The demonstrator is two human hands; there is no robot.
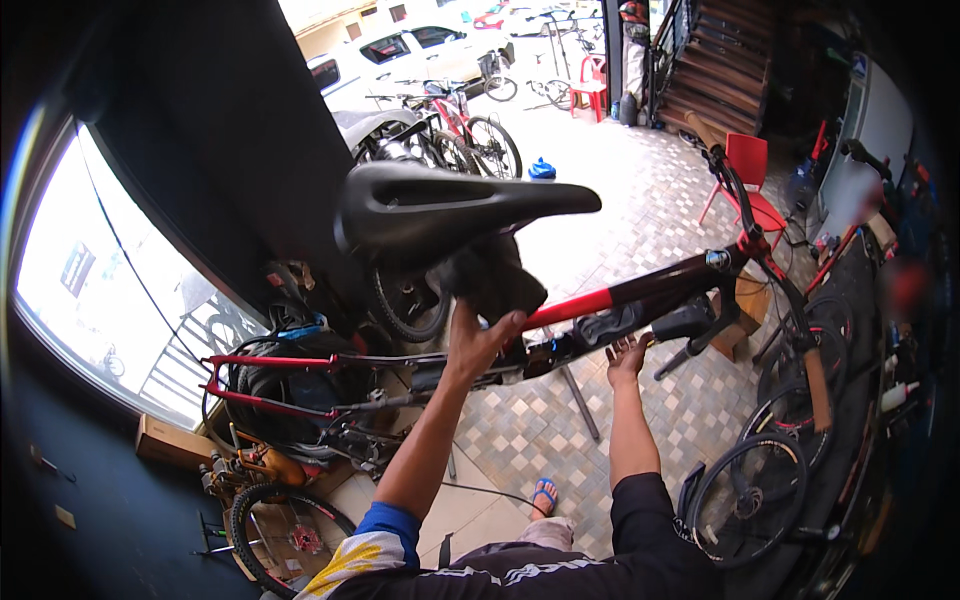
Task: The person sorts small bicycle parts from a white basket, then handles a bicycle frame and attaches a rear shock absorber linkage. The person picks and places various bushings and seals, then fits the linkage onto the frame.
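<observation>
A red and black bicycle frame (575, 308) without wheels is held up in front of me, stretching from left to right. Its black saddle (470, 208) rises nearest to view. Just under the saddle, my left hand (478, 342) grips a black, cloth-like bundle (490, 285) by the seat tube; part of its fingers is hidden. My right hand (626, 358) is palm up with fingers spread, close below the down tube, holding nothing. The handlebar (740, 185) with brown grips stands at the frame's right end.
A loose wheel (285, 540) leans at lower left near a cardboard box (175, 447). More wheels (748, 500) stand at right beside a cluttered dark bench (860, 400). A red chair (748, 180) is beyond the handlebar; parked bicycles (470, 140) stand by the doorway.
</observation>
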